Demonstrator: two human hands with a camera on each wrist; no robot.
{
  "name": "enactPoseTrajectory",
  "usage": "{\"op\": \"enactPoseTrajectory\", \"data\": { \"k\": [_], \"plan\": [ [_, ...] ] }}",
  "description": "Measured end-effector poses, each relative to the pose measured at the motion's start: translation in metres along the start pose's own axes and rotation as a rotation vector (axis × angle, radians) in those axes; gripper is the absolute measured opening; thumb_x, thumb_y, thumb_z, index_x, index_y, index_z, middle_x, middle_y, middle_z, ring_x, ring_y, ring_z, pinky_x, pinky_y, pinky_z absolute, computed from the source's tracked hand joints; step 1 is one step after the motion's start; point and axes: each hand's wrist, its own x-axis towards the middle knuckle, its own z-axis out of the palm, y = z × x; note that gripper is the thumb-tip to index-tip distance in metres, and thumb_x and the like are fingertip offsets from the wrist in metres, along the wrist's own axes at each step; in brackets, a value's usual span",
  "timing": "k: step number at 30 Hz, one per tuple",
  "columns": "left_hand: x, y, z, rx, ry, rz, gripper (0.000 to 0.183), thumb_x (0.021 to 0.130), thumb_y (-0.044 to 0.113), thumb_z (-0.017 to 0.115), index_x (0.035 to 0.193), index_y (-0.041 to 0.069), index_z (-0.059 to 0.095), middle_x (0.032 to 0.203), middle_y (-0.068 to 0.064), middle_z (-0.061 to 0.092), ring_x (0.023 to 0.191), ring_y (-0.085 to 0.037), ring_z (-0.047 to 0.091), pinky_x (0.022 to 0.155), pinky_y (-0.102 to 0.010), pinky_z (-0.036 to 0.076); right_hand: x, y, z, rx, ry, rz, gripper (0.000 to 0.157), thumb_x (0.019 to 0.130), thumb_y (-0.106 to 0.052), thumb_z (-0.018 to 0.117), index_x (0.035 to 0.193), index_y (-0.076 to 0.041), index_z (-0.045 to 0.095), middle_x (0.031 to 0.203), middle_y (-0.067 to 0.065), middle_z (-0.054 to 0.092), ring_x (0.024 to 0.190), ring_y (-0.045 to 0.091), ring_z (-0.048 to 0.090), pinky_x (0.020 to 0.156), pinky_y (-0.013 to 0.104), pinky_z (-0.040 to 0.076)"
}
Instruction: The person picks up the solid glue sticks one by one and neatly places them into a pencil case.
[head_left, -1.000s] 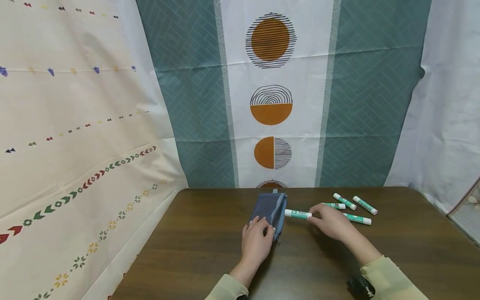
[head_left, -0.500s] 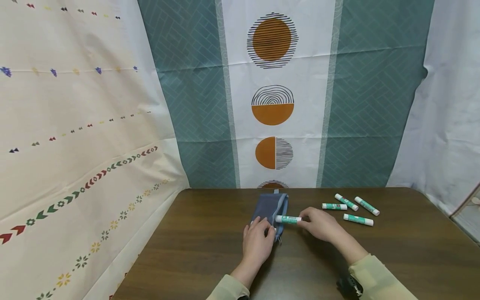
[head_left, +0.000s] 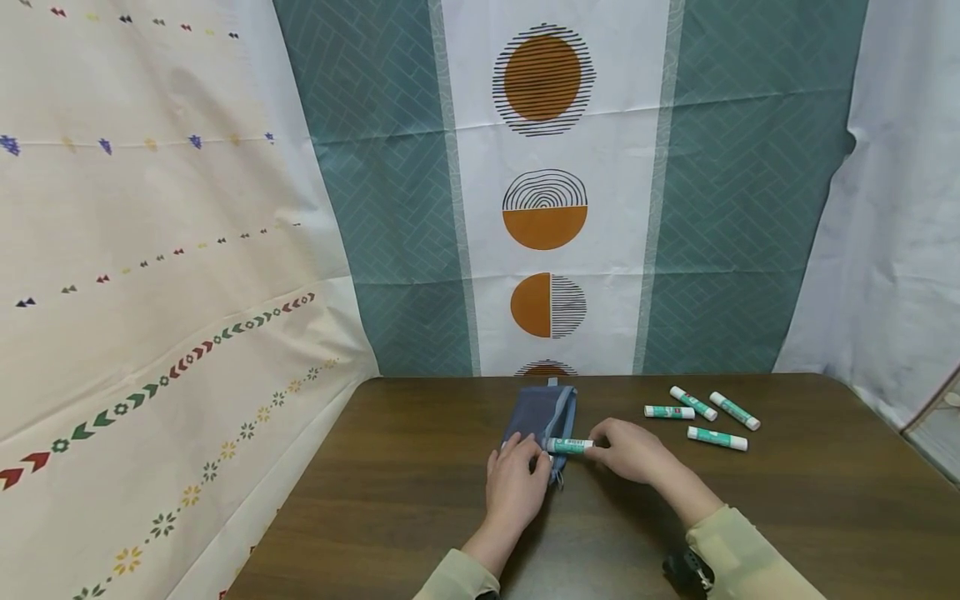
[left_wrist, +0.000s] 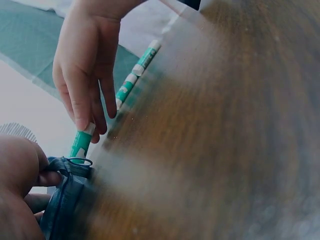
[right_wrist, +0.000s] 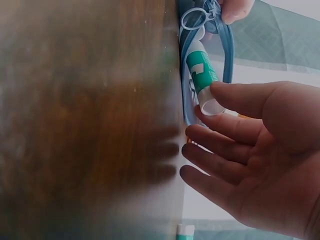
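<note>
Head view is showing the left hand (head_left: 516,483) gripping the near end of a blue pouch (head_left: 542,417) on the surface (head_left: 390,500), while the right hand (head_left: 626,450) is pinching a green-and-white stick (head_left: 567,446) by its tail, its nose already lying at the pouch's zipped edge. In the right wrist view the stick (right_wrist: 202,75) is sitting between the two zipper rows, with the thumb and forefinger closing on its white cap and the remaining fingers (right_wrist: 215,160) hanging spread. The left wrist view is showing the left grip curled round the pouch corner beside the zipper ring (left_wrist: 80,161).

The risk, as I am judging it, is the mouth being narrow: the stick is looking likely to catch on the zipper teeth or the ring and jam rather than slide in. If the left grip is slackening, the soft pouch is likely to bunch and skid along the surface under the push. A pinch so far back on the cap is giving little steering, so the stick could pivot out and roll. Three more sticks (head_left: 701,412) are lying well apart to the right, near the sleeve's path.
</note>
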Motion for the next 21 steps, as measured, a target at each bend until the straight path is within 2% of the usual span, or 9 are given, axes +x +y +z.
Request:
{"op": "enactPoseTrajectory", "data": {
  "k": [13, 21],
  "plan": [
    [0.000, -0.003, 0.000, -0.015, -0.020, 0.010, 0.020, 0.106, 0.018, 0.068, 0.087, 0.018, 0.075, 0.146, -0.011, 0.072, 0.148, -0.038, 0.056, 0.118, -0.080, 0.031, 0.007, -0.008, 0.007, -0.012, -0.034, -0.012, 0.018, 0.100, -0.027, 0.081, 0.107, -0.010, 0.080, 0.094, -0.001, 0.069, 0.080, 0.017, 0.057, 0.074, 0.040, 0.050],
    [0.000, -0.001, -0.001, -0.038, -0.007, 0.025, 0.023, 0.104, 0.017, 0.067, 0.082, 0.018, 0.072, 0.147, -0.013, 0.071, 0.148, -0.039, 0.056, 0.117, -0.082, 0.030, 0.009, -0.017, 0.008, -0.024, -0.028, -0.063, 0.013, 0.100, -0.025, 0.082, 0.101, -0.013, 0.081, 0.096, -0.002, 0.072, 0.080, 0.016, 0.058, 0.073, 0.042, 0.052]
  ]
}}
